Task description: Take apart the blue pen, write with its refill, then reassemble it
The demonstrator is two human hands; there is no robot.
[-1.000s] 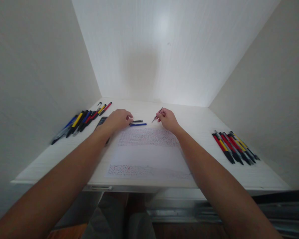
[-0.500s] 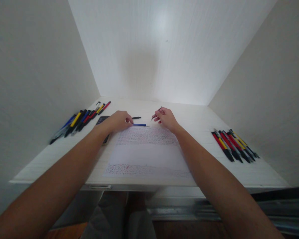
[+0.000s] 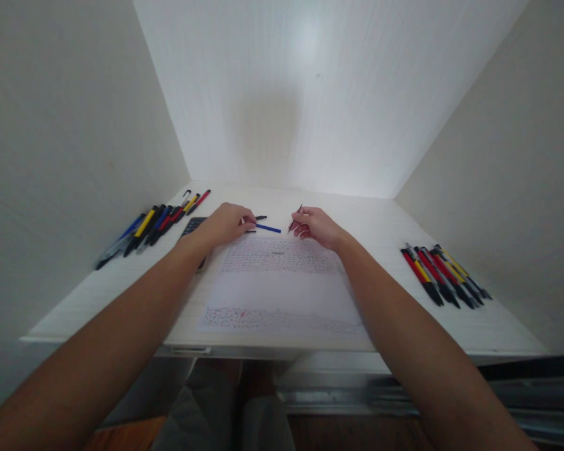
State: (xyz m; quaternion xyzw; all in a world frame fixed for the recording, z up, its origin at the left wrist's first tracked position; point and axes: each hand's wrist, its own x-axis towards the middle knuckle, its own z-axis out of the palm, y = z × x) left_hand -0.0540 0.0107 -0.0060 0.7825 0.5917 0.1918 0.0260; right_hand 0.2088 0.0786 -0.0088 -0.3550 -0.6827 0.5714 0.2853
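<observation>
Left hand, grip narrow: fingertips pinch one end of a blue pen barrel, which juts toward frame centre, slightly tilted. Right hand, grip pinched on a thin dark-red refill, its tip angled up and toward the back wall. The two hands sit near each other at mid-frame, apart, with the blue barrel's free end pointing at the right hand.

Just behind the left fingertips, a short black pen piece lies on the tabletop. Whether it touches the fingers cannot be told.

Under and in front of both hands: a sheet of paper lying flat, with lines of small reddish scribble across its far part and another band along its near edge; middle bare.

Left of the left wrist, a dark flat object, partly hidden by the forearm; kind unclear.

Mid-left of frame: a fanned row of pens, blue, yellow, red and black, along the left wall. Mid-right of frame: a second row of pens, mostly red and yellow with black tips, lying side by side, well apart from the hands.

Both forearms bare, running in from the lower corners.
</observation>
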